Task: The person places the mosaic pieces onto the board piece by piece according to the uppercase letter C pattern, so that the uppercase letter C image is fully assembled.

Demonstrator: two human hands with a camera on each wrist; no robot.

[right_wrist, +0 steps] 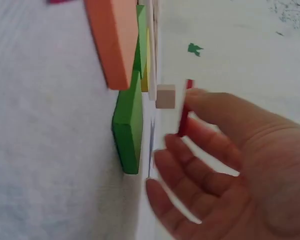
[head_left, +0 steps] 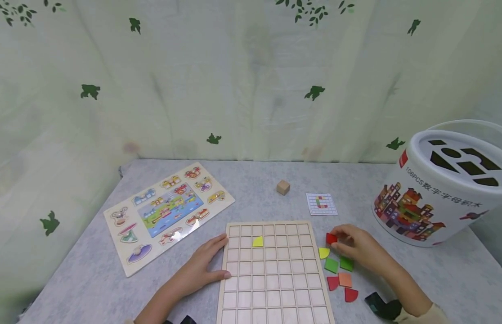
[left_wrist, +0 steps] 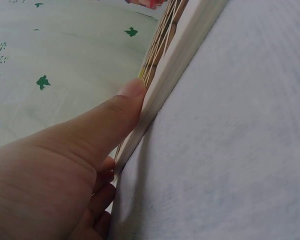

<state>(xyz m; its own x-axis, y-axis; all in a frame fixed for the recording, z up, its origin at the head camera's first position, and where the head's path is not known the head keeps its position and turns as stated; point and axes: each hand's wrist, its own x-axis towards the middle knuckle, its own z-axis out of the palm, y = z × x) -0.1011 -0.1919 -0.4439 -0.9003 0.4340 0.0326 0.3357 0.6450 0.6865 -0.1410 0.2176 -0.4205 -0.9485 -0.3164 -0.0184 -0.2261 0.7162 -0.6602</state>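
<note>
My right hand (head_left: 361,246) pinches a small red tile (head_left: 331,238) between thumb and fingers, just right of the wooden grid board (head_left: 277,281). In the right wrist view the red tile (right_wrist: 186,107) is seen edge-on, raised off the table. My left hand (head_left: 198,265) rests against the board's left edge, its fingertips and thumb touching the frame. The left wrist view shows the left thumb (left_wrist: 132,90) on the rim. One yellow quarter-round tile (head_left: 257,242) lies in a cell near the board's top. Under my right hand is a green tile (head_left: 346,263).
Beside the board lie a yellow tile (head_left: 324,253), another green tile (head_left: 331,265), an orange tile (head_left: 345,279) and red quarter-rounds (head_left: 351,294). Behind are a wooden cube (head_left: 283,187) and a pattern card (head_left: 321,204). A picture puzzle (head_left: 170,216) lies left; a white bucket (head_left: 433,198) stands right.
</note>
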